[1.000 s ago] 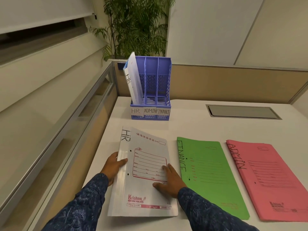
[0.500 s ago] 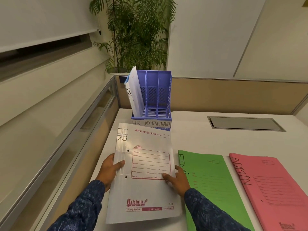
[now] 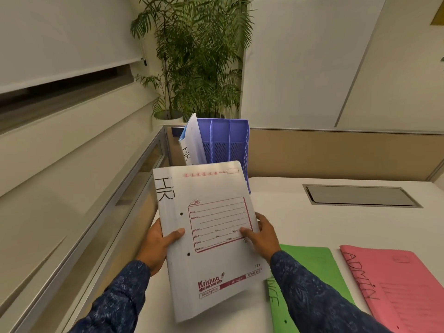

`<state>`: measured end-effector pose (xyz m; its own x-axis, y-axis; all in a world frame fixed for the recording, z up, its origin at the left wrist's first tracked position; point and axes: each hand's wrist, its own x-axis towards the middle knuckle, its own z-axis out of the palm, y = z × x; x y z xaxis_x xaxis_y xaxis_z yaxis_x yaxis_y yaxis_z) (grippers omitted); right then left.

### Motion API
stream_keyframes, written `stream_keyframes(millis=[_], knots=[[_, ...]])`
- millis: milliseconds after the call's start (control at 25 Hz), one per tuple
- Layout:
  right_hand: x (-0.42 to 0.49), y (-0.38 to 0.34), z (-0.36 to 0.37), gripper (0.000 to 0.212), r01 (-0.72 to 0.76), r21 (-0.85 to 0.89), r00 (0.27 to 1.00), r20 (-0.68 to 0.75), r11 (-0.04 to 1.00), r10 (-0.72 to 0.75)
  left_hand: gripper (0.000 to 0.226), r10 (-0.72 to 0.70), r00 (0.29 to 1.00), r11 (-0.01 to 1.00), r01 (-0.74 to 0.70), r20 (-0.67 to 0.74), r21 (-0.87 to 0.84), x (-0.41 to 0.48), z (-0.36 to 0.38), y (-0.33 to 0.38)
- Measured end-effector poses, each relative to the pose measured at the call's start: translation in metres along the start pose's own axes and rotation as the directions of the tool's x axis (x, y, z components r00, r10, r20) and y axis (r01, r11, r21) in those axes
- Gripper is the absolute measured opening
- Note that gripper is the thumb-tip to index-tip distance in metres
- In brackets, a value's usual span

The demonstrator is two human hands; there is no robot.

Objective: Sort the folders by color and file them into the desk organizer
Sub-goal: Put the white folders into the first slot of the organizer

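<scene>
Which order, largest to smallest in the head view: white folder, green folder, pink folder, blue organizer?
1. white folder, held nearest.
2. pink folder and green folder: both cut off, unranked.
3. blue organizer, farther, partly hidden.

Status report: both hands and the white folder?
Left hand, right hand both grip white HR folder, held above desk. Blue organizer behind it; nothing visible blocking.

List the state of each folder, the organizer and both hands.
White paper folder marked HR, closed, lifted off the desk, tilted, held in both hands.
Left hand, grips that folder's left edge, thumb on the cover.
Right hand, grips its right edge likewise.
Green paper folder, closed, flat on the desk.
Pink paper folder marked ADMIN, closed, flat on the desk.
Blue plastic desk organizer, upright; left slot holds a second white HR folder, leaning.
</scene>
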<state>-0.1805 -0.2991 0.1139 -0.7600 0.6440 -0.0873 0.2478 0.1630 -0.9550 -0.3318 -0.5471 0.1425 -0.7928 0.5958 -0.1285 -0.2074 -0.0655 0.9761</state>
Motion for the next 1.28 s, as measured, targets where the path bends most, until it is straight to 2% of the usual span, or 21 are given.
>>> stream_keyframes(millis=[80, 200, 360, 520, 600, 680, 840, 1040, 1280], knots=[[0.013, -0.015, 0.004, 0.074, 0.084, -0.089, 0.996, -0.002, 0.992, -0.085, 0.044, 0.079, 0.995, 0.997, -0.079, -0.054, 0.005, 0.01, 0.008, 0.015], [0.023, -0.034, 0.021, 0.086, 0.213, -0.143, 0.977, 0.002, 0.966, -0.215, 0.035, 0.21, 0.967, 0.978, -0.207, -0.144, 0.036, 0.025, 0.023, 0.038], [0.023, -0.038, 0.061, 0.105, 0.308, -0.208, 0.941, 0.212, 0.928, -0.264, 0.024, 0.318, 0.884, 0.946, -0.319, -0.342, 0.054, 0.046, 0.042, 0.06], [0.039, -0.04, 0.091, 0.114, 0.363, -0.278, 0.923, 0.239, 0.889, -0.302, 0.034, 0.4, 0.777, 0.906, -0.416, -0.487, 0.08, 0.061, 0.065, 0.074], [0.054, -0.047, 0.099, 0.106, 0.363, -0.267, 0.923, 0.23, 0.893, -0.307, 0.044, 0.443, 0.735, 0.886, -0.446, -0.513, 0.127, 0.07, 0.069, 0.078], [0.07, -0.052, 0.104, 0.095, 0.365, -0.259, 0.922, 0.232, 0.894, -0.309, 0.051, 0.465, 0.715, 0.879, -0.442, -0.522, 0.177, 0.081, 0.069, 0.082], [0.1, -0.054, 0.113, 0.089, 0.367, -0.276, 0.917, 0.269, 0.888, -0.295, 0.058, 0.501, 0.702, 0.865, -0.428, -0.506, 0.263, 0.106, 0.068, 0.087], [0.139, -0.051, 0.115, 0.085, 0.358, -0.284, 0.924, 0.242, 0.889, -0.295, 0.055, 0.499, 0.753, 0.864, -0.393, -0.429, 0.315, 0.149, 0.068, 0.099], [0.181, -0.052, 0.121, 0.085, 0.288, -0.284, 0.949, 0.214, 0.915, -0.233, 0.049, 0.547, 0.794, 0.781, -0.369, -0.266, 0.503, 0.203, 0.068, 0.112]])
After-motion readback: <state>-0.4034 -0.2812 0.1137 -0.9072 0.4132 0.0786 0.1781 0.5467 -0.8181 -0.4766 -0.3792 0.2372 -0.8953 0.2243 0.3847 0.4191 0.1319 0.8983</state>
